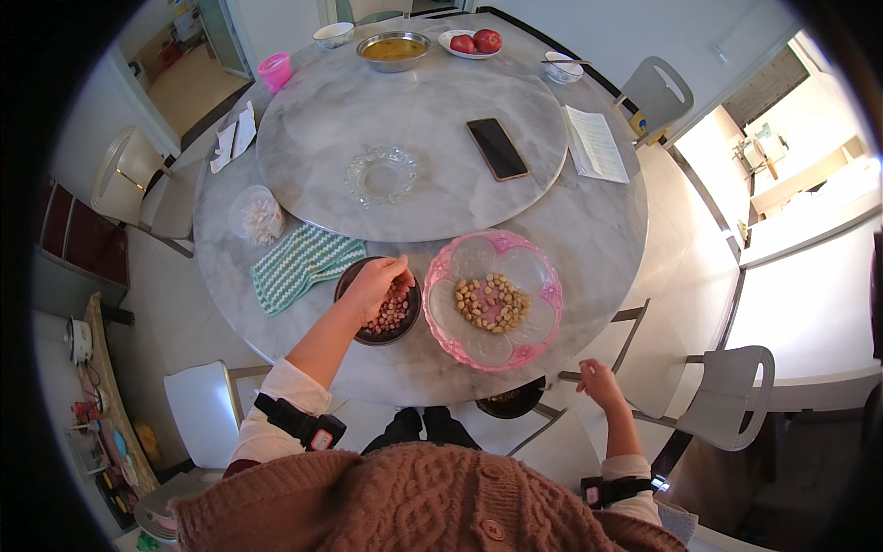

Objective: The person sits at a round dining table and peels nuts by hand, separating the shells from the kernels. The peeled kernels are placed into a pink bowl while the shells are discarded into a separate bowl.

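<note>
My left hand [376,290] hovers with curled fingers over a dark round bowl [415,324], and whatever lies inside its grasp is hidden. Reddish shelled peanut kernels [390,316] cover part of that bowl's bottom. To the right of it stands a pink-rimmed clear plastic bowl [471,347] with a flower-shaped inside. Unshelled peanuts [509,317] form a rough ring at its centre. Past the table's edge, my right hand [600,383] hangs with bent fingers, and its palm side is turned from view. Below the edge, a black bin [517,406] contains brownish bits.
A striped green-white cloth [296,265] and a tub of white tissue-like material [256,217] lie left. The raised marble turntable [428,124] bears a glass ashtray [381,176] and a phone [497,148]. Behind are a soup basin [394,62] and a plate of apples [476,43]. Chairs [724,393] surround the table.
</note>
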A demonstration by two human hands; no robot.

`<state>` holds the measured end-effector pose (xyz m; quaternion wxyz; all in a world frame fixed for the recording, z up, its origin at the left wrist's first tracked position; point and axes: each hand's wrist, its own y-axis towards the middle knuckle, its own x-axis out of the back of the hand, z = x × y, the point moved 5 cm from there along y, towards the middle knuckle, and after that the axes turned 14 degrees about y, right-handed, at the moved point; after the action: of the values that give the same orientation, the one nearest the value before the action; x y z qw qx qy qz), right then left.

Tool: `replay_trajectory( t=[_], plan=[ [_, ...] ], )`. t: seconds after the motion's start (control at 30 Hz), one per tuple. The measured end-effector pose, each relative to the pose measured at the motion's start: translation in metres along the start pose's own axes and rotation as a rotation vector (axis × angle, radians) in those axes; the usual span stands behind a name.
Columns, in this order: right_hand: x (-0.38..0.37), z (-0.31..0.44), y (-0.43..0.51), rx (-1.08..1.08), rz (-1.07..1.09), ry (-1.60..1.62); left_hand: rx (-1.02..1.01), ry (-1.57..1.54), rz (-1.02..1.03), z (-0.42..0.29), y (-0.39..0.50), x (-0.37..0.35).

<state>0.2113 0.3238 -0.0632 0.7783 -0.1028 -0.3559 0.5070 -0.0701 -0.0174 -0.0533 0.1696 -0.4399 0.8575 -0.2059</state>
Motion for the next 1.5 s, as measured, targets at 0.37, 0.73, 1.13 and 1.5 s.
replay_trajectory(
  t=[0.37,0.73,1.13,1.5],
  plan=[
    [-0.093,0.154,0.029,0.909,0.030,-0.448,-0.077,0.036,-0.132,0.001,-0.017,0.013],
    [-0.145,0.144,0.058,0.756,0.232,-0.858,-0.019,-0.166,-0.117,-0.003,-0.044,0.020],
    [-0.143,0.181,0.034,0.315,0.496,0.520,-0.048,0.007,0.244,-0.016,-0.037,-0.049],
    [-0.144,0.191,0.006,0.405,0.413,0.727,-0.214,0.090,0.239,-0.023,-0.033,-0.086]
  ],
)
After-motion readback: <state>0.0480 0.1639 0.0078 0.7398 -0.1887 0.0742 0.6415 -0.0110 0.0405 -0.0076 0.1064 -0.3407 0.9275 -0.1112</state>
